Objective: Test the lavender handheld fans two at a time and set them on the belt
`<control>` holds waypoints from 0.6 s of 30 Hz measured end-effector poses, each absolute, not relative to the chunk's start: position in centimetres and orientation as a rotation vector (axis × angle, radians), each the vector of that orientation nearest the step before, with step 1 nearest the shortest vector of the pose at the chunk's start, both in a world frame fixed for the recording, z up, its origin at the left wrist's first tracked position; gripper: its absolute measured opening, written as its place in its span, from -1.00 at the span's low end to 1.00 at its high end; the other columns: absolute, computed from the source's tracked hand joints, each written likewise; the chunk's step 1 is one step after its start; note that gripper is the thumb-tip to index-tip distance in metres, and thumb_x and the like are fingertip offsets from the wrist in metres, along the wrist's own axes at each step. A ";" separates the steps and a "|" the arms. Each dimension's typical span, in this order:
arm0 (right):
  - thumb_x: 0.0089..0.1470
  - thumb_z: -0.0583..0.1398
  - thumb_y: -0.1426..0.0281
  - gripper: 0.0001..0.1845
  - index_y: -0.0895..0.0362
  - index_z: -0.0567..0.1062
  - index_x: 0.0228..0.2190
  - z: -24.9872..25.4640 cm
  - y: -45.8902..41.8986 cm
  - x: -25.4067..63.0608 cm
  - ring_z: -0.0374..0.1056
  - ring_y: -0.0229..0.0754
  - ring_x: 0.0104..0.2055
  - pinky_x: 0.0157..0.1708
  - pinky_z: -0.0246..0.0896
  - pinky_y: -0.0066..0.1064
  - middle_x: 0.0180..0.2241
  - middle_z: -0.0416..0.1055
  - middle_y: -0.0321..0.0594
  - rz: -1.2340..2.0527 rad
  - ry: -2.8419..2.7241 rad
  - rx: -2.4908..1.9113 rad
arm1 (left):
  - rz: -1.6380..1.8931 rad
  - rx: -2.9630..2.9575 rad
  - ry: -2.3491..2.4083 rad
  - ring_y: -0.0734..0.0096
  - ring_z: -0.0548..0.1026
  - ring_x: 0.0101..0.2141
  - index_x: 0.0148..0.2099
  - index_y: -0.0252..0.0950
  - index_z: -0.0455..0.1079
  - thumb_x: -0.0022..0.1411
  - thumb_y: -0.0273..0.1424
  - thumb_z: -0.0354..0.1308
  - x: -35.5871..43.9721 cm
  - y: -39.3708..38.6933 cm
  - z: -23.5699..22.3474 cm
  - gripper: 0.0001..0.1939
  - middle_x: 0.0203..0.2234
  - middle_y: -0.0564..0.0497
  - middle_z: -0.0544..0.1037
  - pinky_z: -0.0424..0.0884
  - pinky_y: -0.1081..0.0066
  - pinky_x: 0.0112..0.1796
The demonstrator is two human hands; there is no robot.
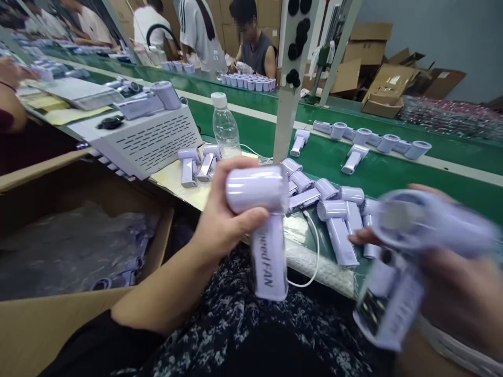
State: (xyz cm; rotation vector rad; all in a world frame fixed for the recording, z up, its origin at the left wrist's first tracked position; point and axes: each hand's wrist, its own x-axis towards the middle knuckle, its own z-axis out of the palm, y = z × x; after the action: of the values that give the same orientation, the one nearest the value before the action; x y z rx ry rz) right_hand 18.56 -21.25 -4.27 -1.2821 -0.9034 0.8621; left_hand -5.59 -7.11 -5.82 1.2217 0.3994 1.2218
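My left hand (222, 220) is closed around the head of a pale lilac handheld fan (264, 230), its handle pointing down over my lap. My right hand (451, 283) grips a second lilac fan (401, 262), blurred by motion at the lower right. A heap of several more lilac fans (334, 209) lies on the green bench edge just beyond both hands. A white cable (310, 251) curls beside the left-hand fan.
A cardboard box (78, 314) with plastic-wrapped parts sits at my left. A white vented machine (145, 136) and a water bottle (225, 125) stand behind. More fans (373, 139) ride the green conveyor (432, 173). Other people work across the line.
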 end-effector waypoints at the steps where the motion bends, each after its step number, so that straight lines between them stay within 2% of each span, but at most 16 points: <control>1: 0.13 0.43 0.10 -0.50 -0.05 0.49 0.04 -4.7 -20.8 18.1 0.61 0.00 -0.34 -0.45 0.60 -0.22 -0.15 0.63 -0.15 0.883 -0.856 -1.282 | 1.150 1.217 0.403 0.41 0.59 -0.35 0.13 -0.07 0.36 0.04 -0.21 0.54 -5.2 -7.1 -6.4 -0.35 -0.14 0.03 0.56 0.59 0.46 -0.37; 3: 0.05 0.47 0.08 -0.47 -0.06 0.47 -0.03 -5.6 -19.8 17.0 0.58 -0.01 -0.50 -0.63 0.53 -0.31 -0.36 0.64 -0.21 0.936 -0.770 -1.292 | 1.015 1.156 0.415 0.36 0.60 -0.28 0.19 -0.09 0.35 -0.02 -0.21 0.57 -4.6 -7.0 -7.5 -0.24 -0.09 -0.01 0.57 0.57 0.44 -0.30; 4: 0.03 0.48 0.07 -0.45 -0.04 0.45 -0.03 -6.1 -19.4 16.4 0.57 -0.03 -0.53 -0.65 0.51 -0.35 -0.42 0.62 -0.24 0.967 -0.737 -1.298 | 0.974 1.116 0.423 0.33 0.60 -0.25 0.20 -0.13 0.34 -0.04 -0.19 0.58 -4.4 -6.9 -8.0 -0.21 -0.08 -0.04 0.58 0.56 0.44 -0.28; 8: 0.01 0.49 0.08 -0.40 -0.04 0.41 -0.02 -7.1 -18.7 14.8 0.56 -0.10 -0.52 -0.60 0.52 -0.36 -0.39 0.62 -0.28 1.039 -0.668 -1.281 | 0.949 1.132 0.446 0.20 0.59 -0.17 0.11 -0.29 0.38 -0.08 -0.08 0.57 -4.3 -6.9 -9.3 -0.21 -0.13 -0.13 0.60 0.50 0.40 -0.24; 11: 0.11 0.41 0.07 -0.49 -0.03 0.41 -0.03 -7.1 -18.6 14.3 0.54 -0.11 -0.52 -0.58 0.52 -0.33 -0.40 0.60 -0.29 1.028 -0.603 -1.256 | 1.035 1.252 0.325 0.24 0.60 -0.20 0.13 -0.19 0.34 -0.06 -0.07 0.55 -4.7 -7.4 -9.9 -0.22 -0.08 -0.08 0.59 0.51 0.38 -0.24; 14: 0.15 0.37 0.10 -0.56 -0.02 0.46 -0.02 -6.9 -18.6 14.2 0.56 -0.11 -0.43 -0.39 0.58 -0.26 -0.34 0.61 -0.28 0.976 -0.583 -1.238 | 1.063 1.399 0.093 0.18 0.62 -0.13 0.16 -0.09 0.32 -0.06 -0.02 0.56 -4.8 -8.1 -10.2 -0.19 -0.03 -0.07 0.58 0.55 0.28 -0.13; 16: 0.15 0.38 0.13 -0.60 -0.01 0.51 -0.03 -6.9 -18.6 14.1 0.61 -0.04 -0.22 -0.16 0.59 -0.21 -0.25 0.63 -0.26 0.928 -0.590 -1.234 | 1.072 1.494 -0.008 0.07 0.61 0.00 0.19 -0.06 0.28 -0.05 0.03 0.54 -4.5 -8.3 -10.3 -0.16 -0.02 -0.10 0.60 0.51 0.11 0.05; 18: 0.15 0.37 0.13 -0.61 -0.01 0.52 -0.04 -6.9 -18.6 14.0 0.58 0.05 -0.02 0.00 0.54 -0.13 -0.17 0.64 -0.22 0.911 -0.592 -1.238 | 1.114 1.619 -0.067 -0.07 0.54 0.16 0.21 -0.04 0.25 -0.06 0.10 0.51 -4.1 -8.4 -10.3 -0.12 0.03 -0.13 0.62 0.36 -0.09 0.23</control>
State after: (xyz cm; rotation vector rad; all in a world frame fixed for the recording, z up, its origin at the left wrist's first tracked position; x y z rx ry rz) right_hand 13.98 -18.60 -6.90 -1.2377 -0.5923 0.9107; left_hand -4.14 -8.42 -10.26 1.6190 -0.0669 1.1143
